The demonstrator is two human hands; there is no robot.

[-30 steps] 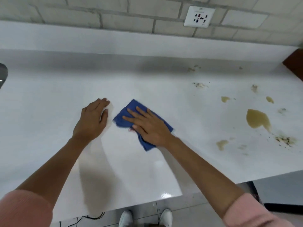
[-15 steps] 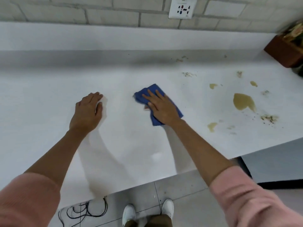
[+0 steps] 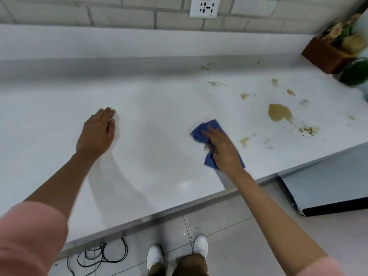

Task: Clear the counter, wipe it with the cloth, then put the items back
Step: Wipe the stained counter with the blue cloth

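A white counter (image 3: pixel 159 120) fills the view. My right hand (image 3: pixel 223 150) presses a crumpled blue cloth (image 3: pixel 209 128) flat on the counter near its front edge, and the hand covers most of the cloth. My left hand (image 3: pixel 97 132) rests palm down on the bare counter to the left, holding nothing, fingers together. Right of the cloth lie a big yellowish-brown spill (image 3: pixel 279 114), smaller drops (image 3: pixel 245 140) and dark crumbs (image 3: pixel 307 130).
A brown planter box (image 3: pixel 326 56) with flowers and a green object (image 3: pixel 356 73) stand at the counter's far right corner. A wall socket (image 3: pixel 205 6) sits above the backsplash. Black cables (image 3: pixel 103 253) lie on the tiled floor by my white shoes.
My right hand has slid the cloth to the right and nearer the front edge, towards the spills. The left hand stays planted. The view has shifted right, showing the planter.
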